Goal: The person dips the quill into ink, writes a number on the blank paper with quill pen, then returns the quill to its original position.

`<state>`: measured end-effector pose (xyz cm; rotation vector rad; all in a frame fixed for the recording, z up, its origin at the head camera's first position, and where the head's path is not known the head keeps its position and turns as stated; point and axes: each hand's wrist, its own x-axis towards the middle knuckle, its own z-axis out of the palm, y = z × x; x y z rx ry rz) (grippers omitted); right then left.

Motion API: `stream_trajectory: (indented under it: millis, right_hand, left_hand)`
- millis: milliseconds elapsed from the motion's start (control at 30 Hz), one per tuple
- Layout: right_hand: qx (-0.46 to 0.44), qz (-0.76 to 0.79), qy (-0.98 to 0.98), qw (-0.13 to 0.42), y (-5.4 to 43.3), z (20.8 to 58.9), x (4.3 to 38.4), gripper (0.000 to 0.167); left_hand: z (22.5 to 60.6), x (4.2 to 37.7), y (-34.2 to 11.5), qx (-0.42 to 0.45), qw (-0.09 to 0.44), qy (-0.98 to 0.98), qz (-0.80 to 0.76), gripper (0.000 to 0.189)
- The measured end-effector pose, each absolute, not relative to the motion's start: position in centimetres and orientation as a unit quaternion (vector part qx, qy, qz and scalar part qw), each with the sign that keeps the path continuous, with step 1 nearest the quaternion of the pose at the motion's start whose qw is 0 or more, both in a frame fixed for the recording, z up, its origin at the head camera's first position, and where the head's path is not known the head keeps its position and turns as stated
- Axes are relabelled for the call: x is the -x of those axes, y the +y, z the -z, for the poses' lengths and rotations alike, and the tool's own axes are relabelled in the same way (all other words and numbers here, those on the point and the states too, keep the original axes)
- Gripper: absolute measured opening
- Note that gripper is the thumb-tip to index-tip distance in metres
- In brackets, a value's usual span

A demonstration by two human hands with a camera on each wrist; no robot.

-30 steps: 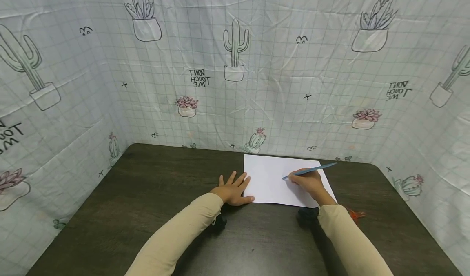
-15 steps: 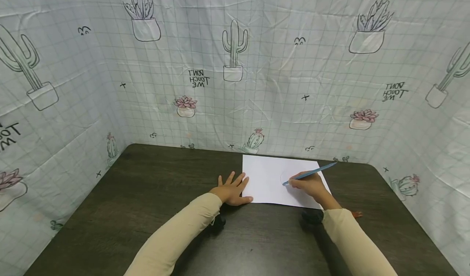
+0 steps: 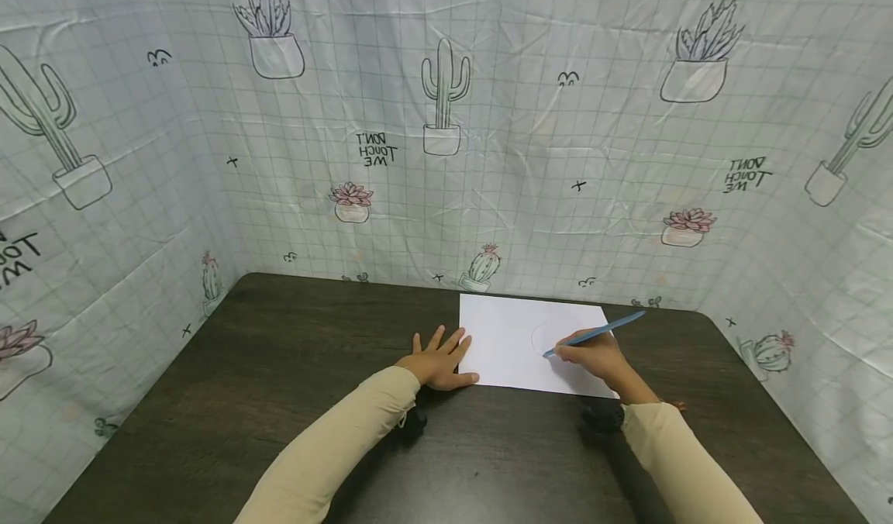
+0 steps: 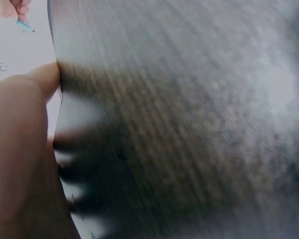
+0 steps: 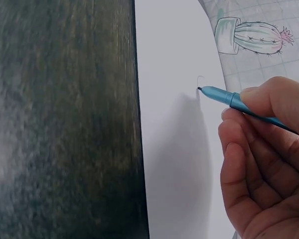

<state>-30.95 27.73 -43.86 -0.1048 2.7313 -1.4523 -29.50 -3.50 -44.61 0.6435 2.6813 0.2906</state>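
A white sheet of paper [image 3: 498, 346] lies near the far edge of the dark table. My right hand [image 3: 593, 355] pinches a slim blue pen [image 3: 617, 324] between thumb and fingers, its dark tip at the paper. From that tip a thin curved line [image 5: 198, 79] runs over the sheet in the right wrist view. In the head view it shows as a faint arc left of the pen. My left hand [image 3: 439, 365] rests flat with fingers spread, the thumb and fingertips on the paper's left edge. The left wrist view shows the thumb [image 4: 45, 77] at the sheet's near edge.
The dark wooden table [image 3: 307, 353] stretches left and toward me. A white grid-patterned cloth [image 3: 516, 160] with printed cacti hangs behind and at both sides. A small orange thing [image 3: 678, 405] is partly hidden behind my right sleeve [image 3: 673, 446].
My right hand has moved the pen tip down, then slightly right, and a faint curved line has appeared on the paper. The left hand stays in place.
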Motion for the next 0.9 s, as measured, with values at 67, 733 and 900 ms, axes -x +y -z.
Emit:
stream_trajectory:
  millis: [67,733,900]
  right_hand:
    - [0.031,0.466,0.884,0.026,27.9,43.8,31.0,0.026]
    - [-0.004,0.419,0.908,-0.006,29.3,43.4,31.4,0.026]
    - [-0.021,0.409,0.912,-0.031,29.3,43.6,31.6,0.025]
  left_hand:
    - [44.6,29.5,-3.5,-0.229,0.185,0.950,-0.104,0.077]
    - [44.5,29.8,-3.5,-0.228,0.189,0.949,-0.107,0.078]
    - [44.5,29.9,-3.3,-0.224,0.195,0.949,-0.102,0.077]
